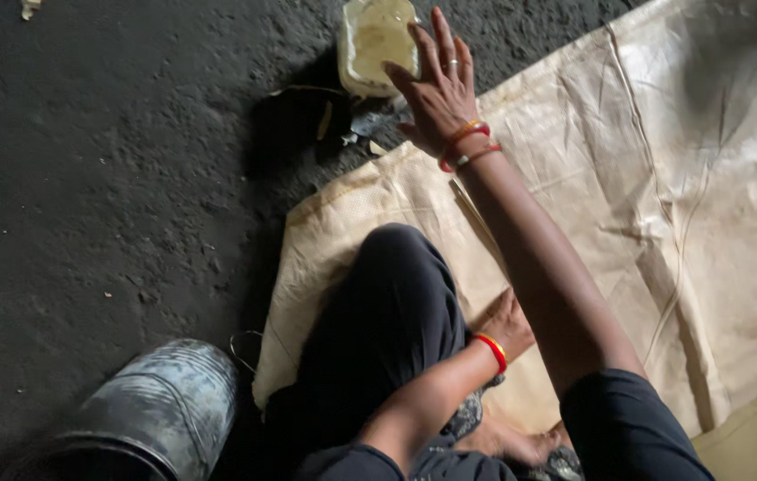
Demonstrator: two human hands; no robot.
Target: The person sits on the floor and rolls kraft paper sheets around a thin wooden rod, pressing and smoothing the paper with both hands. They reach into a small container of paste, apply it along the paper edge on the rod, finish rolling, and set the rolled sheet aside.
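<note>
My right hand (439, 89) reaches forward with its fingers spread, and the fingertips lie over the right edge of a pale yellowish plastic container (369, 44) on the dark floor. The hand grips nothing; it wears a ring, and red bangles circle the wrist. My left hand (505, 322), with a red bangle at the wrist, rests flat on a beige woven sack (663, 178) beside my bent knee in dark trousers (387, 312). My right forearm partly covers it. Nothing shows in that hand.
A dented grey metal bucket (160, 410) stands at the lower left on the rough black floor (111, 178). Dark scraps and bits of litter (307, 116) lie between the container and the sack's corner. The sack spreads far to the right.
</note>
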